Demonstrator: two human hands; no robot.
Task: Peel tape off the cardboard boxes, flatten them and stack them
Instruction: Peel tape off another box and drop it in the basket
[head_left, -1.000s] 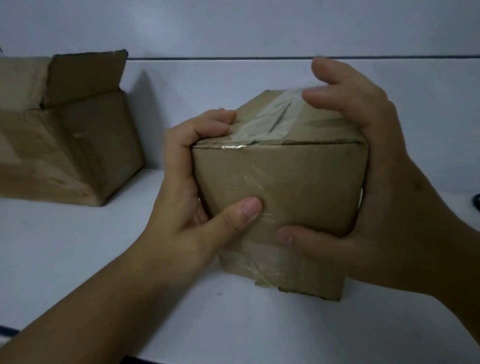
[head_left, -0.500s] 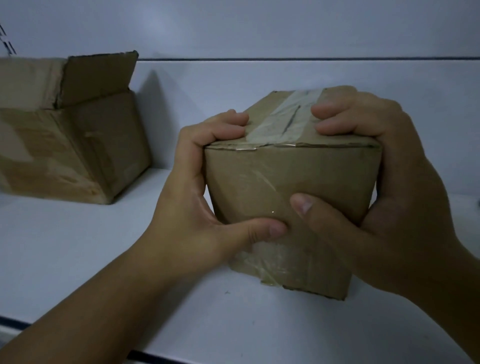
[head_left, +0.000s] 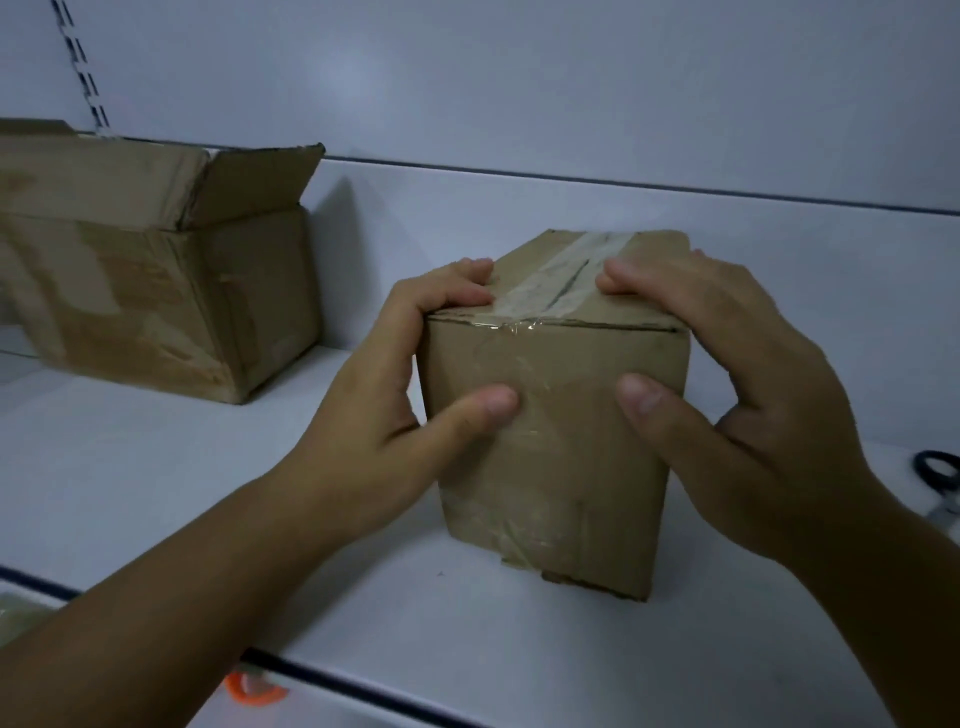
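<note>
A small closed cardboard box (head_left: 561, 467) stands on the white shelf (head_left: 156, 493) in the middle of the view. Pale tape (head_left: 558, 283) runs along its top seam and down the near face. My left hand (head_left: 395, 395) grips the box's left side, fingers curled over the top edge and thumb pressed on the front. My right hand (head_left: 727, 374) grips the right side the same way, fingers on the top beside the tape and thumb on the front.
A larger cardboard box (head_left: 156, 291) with raised flaps stands at the back left against the wall. Black-handled scissors (head_left: 940, 483) lie at the right edge. An orange object (head_left: 249, 691) peeks out below the shelf's front edge.
The box has come down onto the shelf and stands more upright. My right thumb has slid up the front face, and both hands have settled on the top edge.
</note>
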